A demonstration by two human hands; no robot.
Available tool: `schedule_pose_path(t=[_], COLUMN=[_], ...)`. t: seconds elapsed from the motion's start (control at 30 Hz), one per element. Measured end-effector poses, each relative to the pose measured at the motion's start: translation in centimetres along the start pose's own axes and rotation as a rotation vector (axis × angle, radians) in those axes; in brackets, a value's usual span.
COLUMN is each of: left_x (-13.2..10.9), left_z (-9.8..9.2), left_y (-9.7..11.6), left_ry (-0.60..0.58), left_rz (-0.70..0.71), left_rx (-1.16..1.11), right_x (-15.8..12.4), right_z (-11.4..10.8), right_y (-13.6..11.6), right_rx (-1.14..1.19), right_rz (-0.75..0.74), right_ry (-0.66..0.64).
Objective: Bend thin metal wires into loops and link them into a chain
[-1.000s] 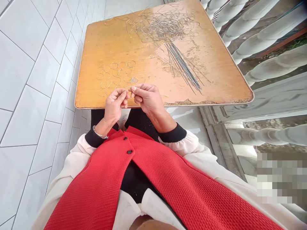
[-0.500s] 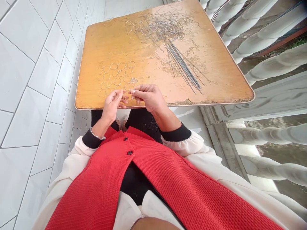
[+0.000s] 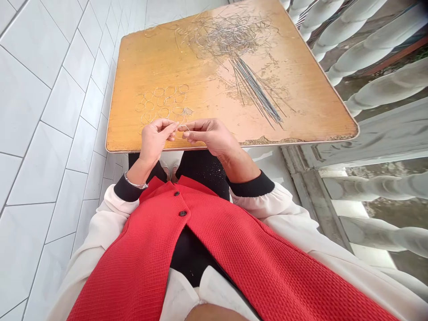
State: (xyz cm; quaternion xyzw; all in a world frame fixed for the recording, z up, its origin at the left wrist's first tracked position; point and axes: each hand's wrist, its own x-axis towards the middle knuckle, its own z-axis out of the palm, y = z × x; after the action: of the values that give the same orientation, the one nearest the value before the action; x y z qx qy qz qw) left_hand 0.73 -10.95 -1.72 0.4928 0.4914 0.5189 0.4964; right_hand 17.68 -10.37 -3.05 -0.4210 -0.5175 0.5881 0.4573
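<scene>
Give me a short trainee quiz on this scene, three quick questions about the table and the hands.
1. True or false: the metal bracelet is on the right wrist.
2. On the tabletop, what lies nearest the right hand? A: small wire rings; B: the tangled wire heap; C: the bundle of straight wires.
3. What colour is the buttoned vest?

Key: 1 false; 2 A; 3 red.
</scene>
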Motion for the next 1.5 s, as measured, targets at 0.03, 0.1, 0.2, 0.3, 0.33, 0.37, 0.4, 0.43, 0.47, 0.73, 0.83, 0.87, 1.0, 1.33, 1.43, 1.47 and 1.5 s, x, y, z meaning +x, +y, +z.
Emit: schedule_pose_path(t=[0.03,0.1,0.2,0.3,0.33,0.37,0.4,0.43,0.47,0.73,0.83,0.87,1.0,1.33,1.43,1.47,1.5], left_x=[0.0,0.0,-0.1,-0.2,-0.2,-0.1,-0.1,-0.1,-0.1,-0.2,0.0,0.0,-0.1,0.2,0.3,0.2,0.1], left_z=[0.0,0.1,0.1,-0.1,-0.2,-0.2,-0.3,-0.3,-0.3,-0.4,-0.3,-0.2,-0.1,-1.0,-1.3,-1.4,-1.5], left_y=[0.0,-0.1,-0.2,-0.3,-0.3,-0.3,-0.3,-0.2,-0.2,-0.3,-0.2,-0.1,0.3,0.4,0.9,1.0,1.2], left_ry=[0.019,0.046,0.037,0.021,0.024,0.028,0.027,0.024,0.018,-0.043,-0.045,-0.040,-0.043,-0.095,-0.104,-0.111,-0.117], left_rz=[-0.011,-0.024,-0.043,-0.074,-0.084,-0.094,-0.103,-0.107,-0.105,-0.029,-0.024,-0.024,-0.052,-0.080,-0.109,-0.116,-0.119], left_rx=[-0.012,-0.041,-0.104,-0.132,-0.131,-0.129,-0.127,-0.124,-0.119,-0.024,-0.009,-0.005,-0.022,-0.019,0.008,0.014,0.020], right_x=[-0.3,-0.9,-1.5,-1.7,-1.7,-1.7,-1.6,-1.6,-1.6,-1.7,-1.8,-1.8,-1.8,-1.3,-1.4,-1.5,-1.5], right_z=[0.1,0.4,0.9,1.4,1.5,1.5,1.6,1.6,1.6,1.7,1.8,1.8,1.6,1.6,1.7,1.7,1.7], right_y=[0.1,0.4,0.8,1.2,1.3,1.3,1.4,1.4,1.4,1.2,0.9,0.7,0.5,1.6,1.7,1.6,1.6], right_rx=[0.026,0.072,0.109,0.078,0.056,0.031,0.006,-0.021,-0.050,-0.324,-0.395,-0.394,-0.280,0.057,0.064,0.057,0.047], right_rz=[-0.007,-0.023,-0.048,-0.076,-0.086,-0.095,-0.103,-0.109,-0.114,-0.205,-0.235,-0.242,-0.203,-0.081,-0.065,-0.069,-0.078], right_ry=[0.017,0.046,0.085,0.123,0.131,0.137,0.141,0.146,0.151,0.245,0.237,0.226,0.150,0.060,0.070,0.083,0.096])
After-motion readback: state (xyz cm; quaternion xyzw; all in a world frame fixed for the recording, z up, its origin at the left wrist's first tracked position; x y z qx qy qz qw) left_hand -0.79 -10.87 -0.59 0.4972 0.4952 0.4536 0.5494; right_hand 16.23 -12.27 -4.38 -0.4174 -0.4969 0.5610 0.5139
